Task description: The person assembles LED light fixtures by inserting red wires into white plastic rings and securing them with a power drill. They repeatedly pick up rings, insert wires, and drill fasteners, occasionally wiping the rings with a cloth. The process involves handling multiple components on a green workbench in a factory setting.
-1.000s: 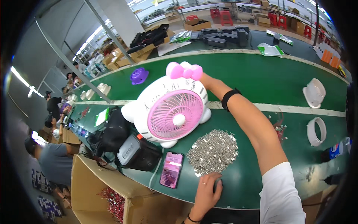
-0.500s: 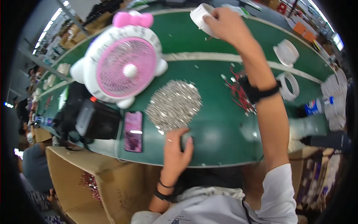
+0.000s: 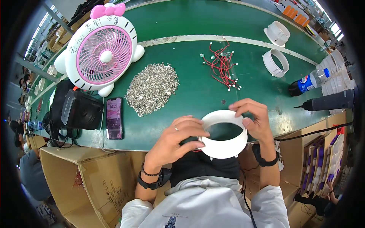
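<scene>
Between my two hands, at the table's front edge, is a white plastic ring (image 3: 224, 147) with small lugs along its lower rim. My left hand (image 3: 176, 138) grips its left side, thumb and fingers pinching the wall. On the right side, my right hand (image 3: 255, 117) holds the rim with thumb and fingertips. A bit of red wire shows under the ring by my left hand. Left of the ring lies a heap of small silver screws (image 3: 152, 89). Beyond it is a bundle of red wires (image 3: 222, 66) with white connectors.
A pink-and-white fan (image 3: 106, 57), a phone (image 3: 114, 117) and a black box-shaped device (image 3: 85, 110) stand at left. At right are another white ring (image 3: 275, 62), a flanged white part (image 3: 277, 33), a bottle (image 3: 308, 82) and a dark electric screwdriver (image 3: 330, 102). An open carton (image 3: 62, 155) sits below left.
My right hand has brought the white ring from the table's far side to the front edge. My left hand has left the screw heap and taken hold of the ring.
</scene>
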`<action>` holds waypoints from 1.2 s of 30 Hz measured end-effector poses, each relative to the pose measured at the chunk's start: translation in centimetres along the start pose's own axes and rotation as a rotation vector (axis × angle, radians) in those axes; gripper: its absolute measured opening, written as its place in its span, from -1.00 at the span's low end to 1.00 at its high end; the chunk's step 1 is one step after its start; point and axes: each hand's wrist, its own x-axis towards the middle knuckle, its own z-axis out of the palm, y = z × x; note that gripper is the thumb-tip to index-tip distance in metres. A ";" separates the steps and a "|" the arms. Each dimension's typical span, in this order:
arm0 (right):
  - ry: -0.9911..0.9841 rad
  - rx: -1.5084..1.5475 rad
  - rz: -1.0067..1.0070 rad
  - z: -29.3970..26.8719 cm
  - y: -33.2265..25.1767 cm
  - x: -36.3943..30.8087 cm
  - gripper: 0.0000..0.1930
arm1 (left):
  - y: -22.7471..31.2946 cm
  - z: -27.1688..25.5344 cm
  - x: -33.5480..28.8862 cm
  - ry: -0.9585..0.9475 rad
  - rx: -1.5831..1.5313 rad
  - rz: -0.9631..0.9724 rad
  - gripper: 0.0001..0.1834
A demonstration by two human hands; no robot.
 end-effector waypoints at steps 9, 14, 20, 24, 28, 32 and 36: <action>1.042 -0.383 -0.032 -4.0 -3.8 -6.9 -0.39 | -1.1 5.1 2.7 0.259 0.583 0.102 -0.69; 1.142 -0.565 0.013 -9.1 -3.7 -4.0 -0.37 | -2.4 6.0 2.5 0.301 0.568 0.080 -0.70; 1.076 -0.402 -0.036 -19.5 -2.8 -0.6 -0.43 | -2.8 6.1 2.5 0.284 0.509 0.083 -0.71; 0.954 -0.140 -0.134 -22.5 -2.9 1.0 -0.60 | -2.9 5.9 2.2 0.289 0.479 0.077 -0.70; 0.564 0.211 -0.256 -10.5 -6.2 1.0 -0.73 | -3.2 6.1 2.2 0.275 0.462 0.077 -0.69; 0.323 0.619 -0.258 1.2 -8.5 3.7 -0.56 | -3.6 5.6 1.6 0.304 0.463 0.057 -0.68; 0.258 0.409 -0.205 3.8 -8.7 4.5 -0.69 | -3.2 5.8 2.1 0.298 0.419 0.061 -0.66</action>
